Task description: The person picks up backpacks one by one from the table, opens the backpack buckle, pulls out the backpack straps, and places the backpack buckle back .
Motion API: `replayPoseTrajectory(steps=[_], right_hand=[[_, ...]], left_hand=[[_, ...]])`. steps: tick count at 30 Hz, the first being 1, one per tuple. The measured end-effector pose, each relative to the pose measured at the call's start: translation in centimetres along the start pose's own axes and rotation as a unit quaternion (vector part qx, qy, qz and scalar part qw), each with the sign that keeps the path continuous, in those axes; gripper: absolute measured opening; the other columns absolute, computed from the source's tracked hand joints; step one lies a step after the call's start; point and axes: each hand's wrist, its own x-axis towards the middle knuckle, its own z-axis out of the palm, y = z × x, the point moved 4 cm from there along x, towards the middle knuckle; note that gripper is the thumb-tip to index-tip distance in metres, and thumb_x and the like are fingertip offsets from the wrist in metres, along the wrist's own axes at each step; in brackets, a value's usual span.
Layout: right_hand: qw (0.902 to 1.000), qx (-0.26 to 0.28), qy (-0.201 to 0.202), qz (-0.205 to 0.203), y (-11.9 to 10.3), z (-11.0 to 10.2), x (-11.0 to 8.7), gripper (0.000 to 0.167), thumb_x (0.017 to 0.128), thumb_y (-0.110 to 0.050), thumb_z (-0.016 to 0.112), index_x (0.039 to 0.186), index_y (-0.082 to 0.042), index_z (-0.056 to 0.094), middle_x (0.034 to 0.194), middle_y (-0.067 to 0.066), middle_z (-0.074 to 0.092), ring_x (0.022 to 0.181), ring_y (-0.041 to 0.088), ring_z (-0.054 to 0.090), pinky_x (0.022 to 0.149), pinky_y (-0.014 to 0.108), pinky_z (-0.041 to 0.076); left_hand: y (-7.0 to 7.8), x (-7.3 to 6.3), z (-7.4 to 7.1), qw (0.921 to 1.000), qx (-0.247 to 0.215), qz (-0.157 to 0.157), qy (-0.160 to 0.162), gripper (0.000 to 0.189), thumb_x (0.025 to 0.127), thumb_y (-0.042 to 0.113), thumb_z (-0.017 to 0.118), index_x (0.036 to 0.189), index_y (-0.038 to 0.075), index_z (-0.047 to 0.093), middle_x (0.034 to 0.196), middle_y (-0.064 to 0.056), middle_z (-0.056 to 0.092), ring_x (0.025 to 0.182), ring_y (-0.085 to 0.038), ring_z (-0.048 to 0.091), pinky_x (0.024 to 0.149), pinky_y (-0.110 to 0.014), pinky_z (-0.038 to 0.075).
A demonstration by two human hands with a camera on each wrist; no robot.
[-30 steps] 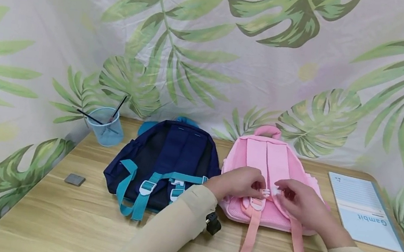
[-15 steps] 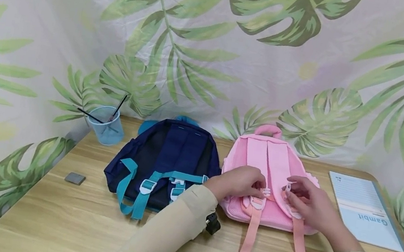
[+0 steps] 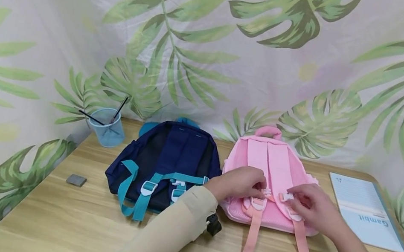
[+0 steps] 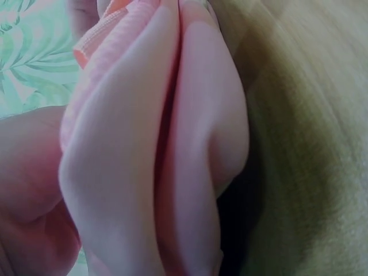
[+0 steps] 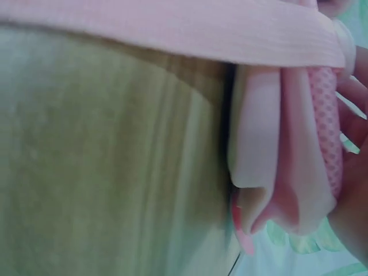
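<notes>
The pink backpack (image 3: 302, 170) lies with its shoulder straps facing up. Just over its lower middle, my left hand (image 3: 240, 183) pinches a white plastic buckle half (image 3: 267, 192) with thumb and fingers. Across a small gap, my right hand (image 3: 311, 204) holds the other white buckle half (image 3: 286, 197), on a short peach strap. Two long peach webbing straps (image 3: 249, 246) hang off the bag's lower edge onto the table. In the left wrist view the bag's pink side (image 4: 115, 149) fills the middle. A pink strap (image 5: 190, 29) crosses the top of the right wrist view.
A navy backpack (image 3: 183, 149) with teal straps lies left of the pink one, close beside my left wrist. Farther left are a blue mesh pencil cup (image 3: 107, 134) and a small grey block (image 3: 76, 180). A notebook (image 3: 373, 227) lies at the right on the wooden table (image 3: 67, 227).
My right hand has drawn its buckle half a little to the right, raised it upright, then tipped it down toward the left half. The left hand has stayed in place.
</notes>
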Motion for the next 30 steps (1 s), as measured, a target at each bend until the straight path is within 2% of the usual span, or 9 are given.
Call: replayPoseTrajectory(steps=[3, 5, 8, 10, 12, 18, 23, 30], right_hand=[[0.9998, -0.002, -0.001, -0.021, -0.1, 0.0, 0.0, 0.024, 0.089, -0.005, 0.086, 0.111, -0.013, 0.078, 0.092, -0.008, 0.06, 0.083, 0.011, 0.049, 0.069, 0.024, 0.041], [0.9998, -0.013, -0.005, -0.016, -0.2, 0.0, 0.1, 0.024, 0.091, -0.007, 0.085, 0.112, -0.014, 0.078, 0.098, -0.007, 0.064, 0.087, 0.012, 0.052, 0.072, 0.026, 0.044], [0.9994, -0.028, -0.018, 0.009, -0.7, 0.0, 0.4, 0.021, 0.095, -0.012, 0.082, 0.116, -0.015, 0.077, 0.108, 0.001, 0.071, 0.1, 0.02, 0.062, 0.085, 0.039, 0.055], [0.9989, -0.034, -0.026, 0.02, -1.2, 0.2, 0.6, 0.022, 0.097, -0.014, 0.081, 0.118, -0.014, 0.077, 0.118, 0.005, 0.074, 0.11, 0.027, 0.065, 0.093, 0.048, 0.055], [0.9987, -0.034, -0.033, 0.018, -1.7, 0.5, 0.9, 0.021, 0.098, -0.015, 0.08, 0.119, -0.013, 0.076, 0.119, 0.006, 0.074, 0.115, 0.031, 0.065, 0.098, 0.055, 0.054], [0.9983, -0.043, -0.035, -0.017, -3.1, 1.5, 1.9, 0.027, 0.095, -0.015, 0.083, 0.12, -0.009, 0.076, 0.117, 0.006, 0.076, 0.114, 0.032, 0.065, 0.097, 0.054, 0.052], [0.9982, -0.039, -0.046, 0.005, -3.4, 1.9, 2.6, 0.03, 0.095, -0.016, 0.083, 0.121, -0.005, 0.076, 0.115, 0.006, 0.076, 0.114, 0.031, 0.062, 0.098, 0.055, 0.051], [0.9959, -0.021, -0.079, 0.038, -2.9, 2.5, 3.2, 0.017, 0.095, -0.012, 0.081, 0.112, -0.009, 0.079, 0.112, 0.004, 0.076, 0.115, 0.032, 0.057, 0.099, 0.054, 0.049]], left_hand=[[0.0, -0.1, -0.1, 0.9999, 0.012, 0.007, 0.003, 0.018, 0.104, 0.032, 0.075, 0.109, 0.014, 0.078, 0.098, 0.005, 0.066, 0.09, -0.009, 0.057, 0.086, -0.018, 0.047], [0.1, -0.2, -0.2, 0.9997, 0.021, 0.009, 0.005, 0.018, 0.105, 0.031, 0.074, 0.11, 0.014, 0.077, 0.099, 0.004, 0.065, 0.091, -0.01, 0.057, 0.087, -0.019, 0.047], [0.3, -0.3, -0.4, 0.9991, 0.039, 0.014, 0.008, 0.018, 0.106, 0.031, 0.072, 0.111, 0.014, 0.077, 0.099, 0.004, 0.065, 0.092, -0.01, 0.057, 0.089, -0.019, 0.047], [0.4, -0.4, -0.5, 0.9986, 0.049, 0.013, 0.011, 0.017, 0.106, 0.03, 0.072, 0.11, 0.015, 0.076, 0.099, 0.005, 0.064, 0.092, -0.009, 0.057, 0.089, -0.019, 0.047], [0.5, -0.5, -0.7, 0.9982, 0.057, 0.012, 0.015, 0.016, 0.106, 0.03, 0.072, 0.111, 0.015, 0.076, 0.1, 0.005, 0.065, 0.093, -0.009, 0.058, 0.089, -0.02, 0.048], [0.8, -0.8, -1.4, 0.9974, 0.063, 0.019, 0.03, 0.02, 0.109, 0.031, 0.068, 0.117, 0.015, 0.075, 0.108, 0.004, 0.068, 0.1, -0.009, 0.06, 0.096, -0.021, 0.05], [0.9, -1.0, -2.0, 0.997, 0.062, 0.024, 0.04, 0.023, 0.109, 0.033, 0.066, 0.118, 0.014, 0.074, 0.11, 0.002, 0.068, 0.101, -0.01, 0.06, 0.097, -0.022, 0.05], [1.0, -1.2, -2.3, 0.997, 0.051, 0.026, 0.052, 0.023, 0.109, 0.032, 0.067, 0.119, 0.012, 0.073, 0.11, 0.002, 0.068, 0.101, -0.011, 0.06, 0.098, -0.021, 0.049]])
